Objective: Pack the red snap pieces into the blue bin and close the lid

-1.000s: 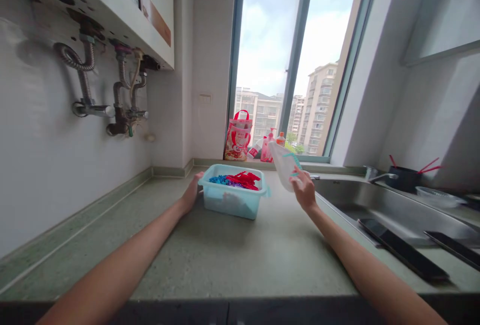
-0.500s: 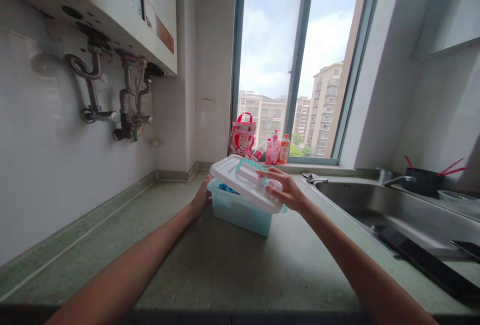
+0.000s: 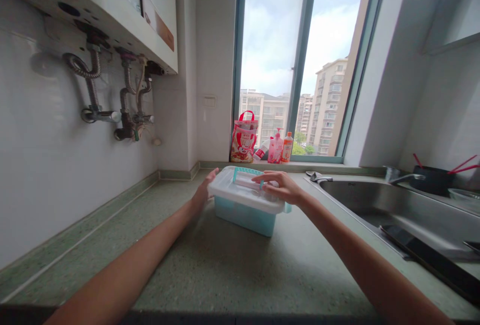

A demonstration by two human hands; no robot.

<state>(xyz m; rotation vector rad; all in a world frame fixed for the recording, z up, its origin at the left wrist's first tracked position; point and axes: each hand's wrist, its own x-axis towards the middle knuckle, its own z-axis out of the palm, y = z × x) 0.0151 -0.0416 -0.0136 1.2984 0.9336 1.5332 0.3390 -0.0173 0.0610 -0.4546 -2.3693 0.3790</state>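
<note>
A teal plastic storage box (image 3: 243, 216) stands on the counter in front of me. Its clear-white lid (image 3: 225, 181) lies over the top, with a teal-edged handle (image 3: 245, 171) on it. My right hand (image 3: 281, 187) rests on the lid's right part, fingers stretched out beside the handle. At the box's left end is my left hand (image 3: 202, 190), fingers extended and close to the lid's edge; whether it touches is hard to tell. The lid hides what is inside the box.
To the right is a steel sink (image 3: 375, 205) with a faucet (image 3: 399, 177) and a long black object (image 3: 420, 255) along its near edge. A black pot (image 3: 433, 179) stands beyond. A red-handled bag (image 3: 244, 140) and bottles (image 3: 276, 147) line the windowsill. A water heater (image 3: 112, 5) hangs left.
The lid, tilted with its left side raised and blue contents showing, has come down level over the box. My left hand's fingers have lifted from the box's rim.
</note>
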